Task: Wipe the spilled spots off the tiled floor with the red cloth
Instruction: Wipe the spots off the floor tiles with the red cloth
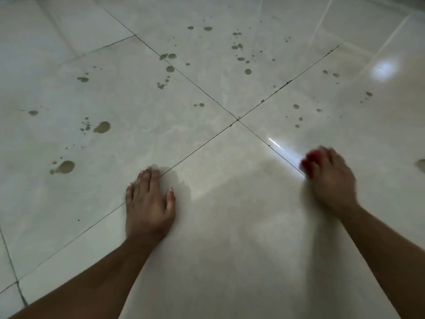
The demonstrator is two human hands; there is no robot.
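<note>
Fingers of the right hand (pixel 331 178) grip the red cloth (pixel 310 160); left hand (pixel 148 203) lies flat, fingers straight, on the tiled floor (pixel 230 215).

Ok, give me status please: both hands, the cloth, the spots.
Left hand flat on tiled floor, open. Right hand grips red cloth, blurred. Spilled spots remain ahead. Nothing in the way.

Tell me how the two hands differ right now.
The left hand lies flat, fingers straight, holding nothing; the right hand grips the red cloth. The left hand looks sharp, the right hand blurred. Both are down on the tiled floor.
</note>
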